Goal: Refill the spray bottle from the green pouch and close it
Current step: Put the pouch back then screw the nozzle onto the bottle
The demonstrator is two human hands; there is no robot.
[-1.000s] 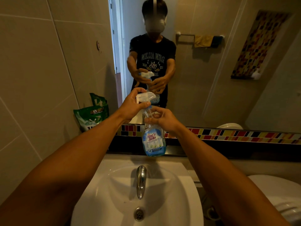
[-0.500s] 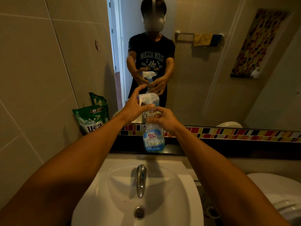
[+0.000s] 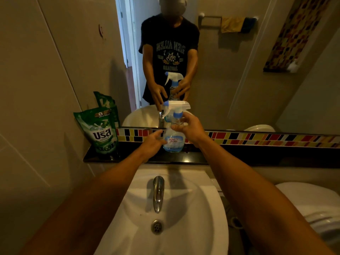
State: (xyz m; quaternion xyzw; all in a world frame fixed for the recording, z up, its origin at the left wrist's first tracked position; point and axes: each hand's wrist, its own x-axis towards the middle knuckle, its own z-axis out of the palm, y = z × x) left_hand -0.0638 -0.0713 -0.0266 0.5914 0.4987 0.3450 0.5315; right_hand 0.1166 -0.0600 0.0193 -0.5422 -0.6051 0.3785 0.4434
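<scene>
On the ledge, capped spray bottle (image 3: 173, 139) (upright)

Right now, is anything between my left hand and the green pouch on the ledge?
Nothing visible. The left hand is open beside the spray bottle, which the right hand holds by the neck. The green pouch stands at the ledge's left end, with only bare ledge between.

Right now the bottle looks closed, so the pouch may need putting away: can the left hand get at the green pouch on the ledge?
Probably yes. The left hand is open beside the spray bottle, and the green pouch stands to its left on the black ledge with nothing between them.
</scene>
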